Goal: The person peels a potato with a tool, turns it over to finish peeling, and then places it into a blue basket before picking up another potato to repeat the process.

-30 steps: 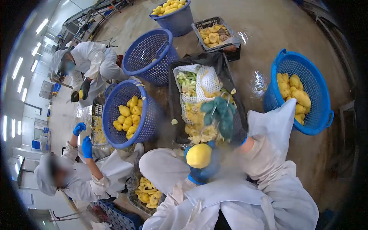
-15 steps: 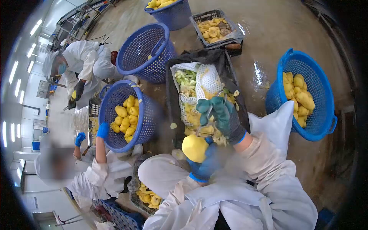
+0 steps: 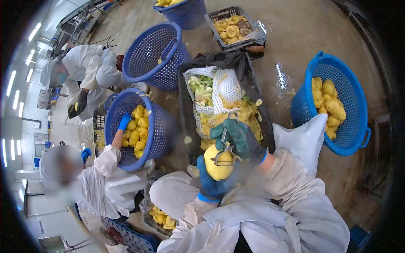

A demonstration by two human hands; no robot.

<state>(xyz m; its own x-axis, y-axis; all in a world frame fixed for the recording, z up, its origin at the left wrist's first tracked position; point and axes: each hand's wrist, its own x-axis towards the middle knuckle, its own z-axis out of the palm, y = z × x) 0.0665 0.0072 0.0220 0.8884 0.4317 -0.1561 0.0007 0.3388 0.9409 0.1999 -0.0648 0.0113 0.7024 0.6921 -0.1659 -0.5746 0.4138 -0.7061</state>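
My left hand (image 3: 211, 184), in a blue glove, is closed around a peeled yellow potato (image 3: 218, 169). In a green glove, my right hand (image 3: 241, 140) grips a metal peeler (image 3: 226, 138) whose wide head lies across the potato's upper side. Just beyond both hands stands a black-lined crate (image 3: 267, 130). Yellow peelings (image 3: 249, 113), a white foam net (image 3: 228, 89) and green vegetable scraps (image 3: 201, 88) fill it.
A blue basket (image 3: 362, 101) of potatoes stands at right. At left, a co-worker's blue-gloved hand (image 3: 124, 121) reaches into another potato basket (image 3: 157, 145). Behind are a basket (image 3: 145, 48), a crate of peelings (image 3: 234, 29) and a second bending co-worker (image 3: 88, 67).
My right hand has come down slightly, bringing the peeler onto the potato, which my left hand has turned. The co-worker's hand has moved from the basket's rim onto the potatoes.
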